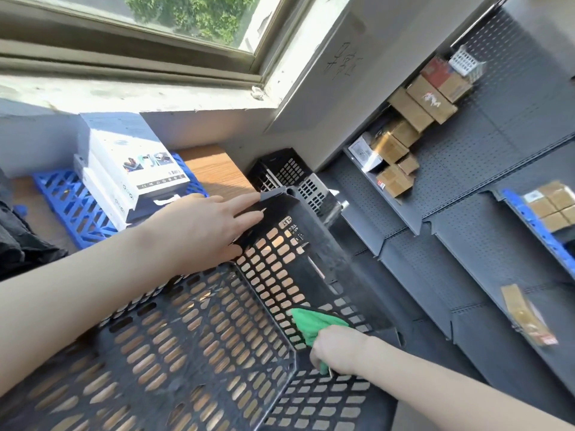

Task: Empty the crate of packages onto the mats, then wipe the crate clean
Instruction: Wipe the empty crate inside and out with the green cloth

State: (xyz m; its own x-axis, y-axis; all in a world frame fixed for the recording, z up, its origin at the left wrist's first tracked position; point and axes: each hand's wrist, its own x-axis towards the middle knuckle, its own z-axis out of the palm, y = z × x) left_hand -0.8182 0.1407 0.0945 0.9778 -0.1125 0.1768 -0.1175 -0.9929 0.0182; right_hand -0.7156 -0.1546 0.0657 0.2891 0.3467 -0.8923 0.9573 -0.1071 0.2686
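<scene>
Wiping step under way. Crate [199, 337] empty, on desk [211, 169]. White boxes [130, 157] stacked on blue mat [71, 206], so emptying looks done. Right hand [336, 349] fingers grasping green cloth [311, 325], rubbing inside wall. Left hand [199, 225] fingers straight, released, pressing crate corner. Other walls probably left.

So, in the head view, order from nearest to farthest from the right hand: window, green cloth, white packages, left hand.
1. green cloth, gripped by the right hand.
2. left hand, on the crate far corner.
3. white packages, on the blue mat.
4. window, at the top.
</scene>
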